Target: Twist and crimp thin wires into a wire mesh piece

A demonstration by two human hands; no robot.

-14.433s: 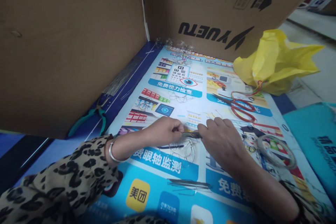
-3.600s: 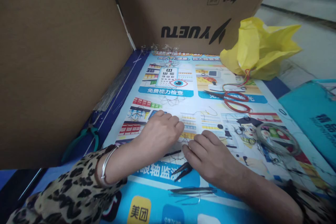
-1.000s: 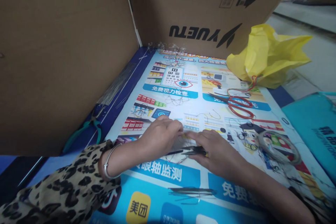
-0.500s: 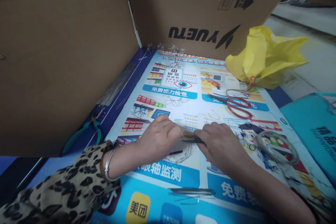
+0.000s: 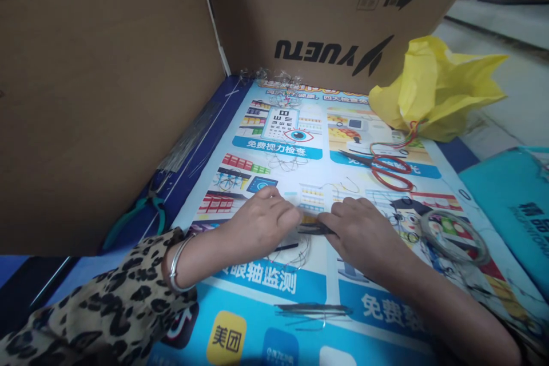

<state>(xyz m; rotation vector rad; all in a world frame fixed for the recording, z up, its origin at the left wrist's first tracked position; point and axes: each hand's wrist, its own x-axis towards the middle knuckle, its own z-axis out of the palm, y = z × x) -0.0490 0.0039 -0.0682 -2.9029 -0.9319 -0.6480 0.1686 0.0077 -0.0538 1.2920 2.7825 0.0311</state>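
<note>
My left hand (image 5: 270, 220) and my right hand (image 5: 364, 234) are close together over the printed sheet, both with fingers closed. Short dark wires (image 5: 315, 229) span the small gap between them. The right thumb and fingers pinch one end of these. My left fingers curl at the other end, where their grip is partly hidden. Below the left hand, thin looped wire (image 5: 291, 254) rests on the sheet. Nearer to me lies a loose bundle of dark straight wires (image 5: 313, 310).
Red-handled scissors (image 5: 390, 171) and a wire coil (image 5: 454, 237) lie to the right. Teal-handled pliers (image 5: 152, 206) and straight wires (image 5: 189, 137) are at the left. A yellow bag (image 5: 433, 86) stands at the back right, before a cardboard wall (image 5: 309, 6).
Both hands stay almost in place. The dark wires between them have shifted slightly and look thinner in the gap. The view has moved a little.
</note>
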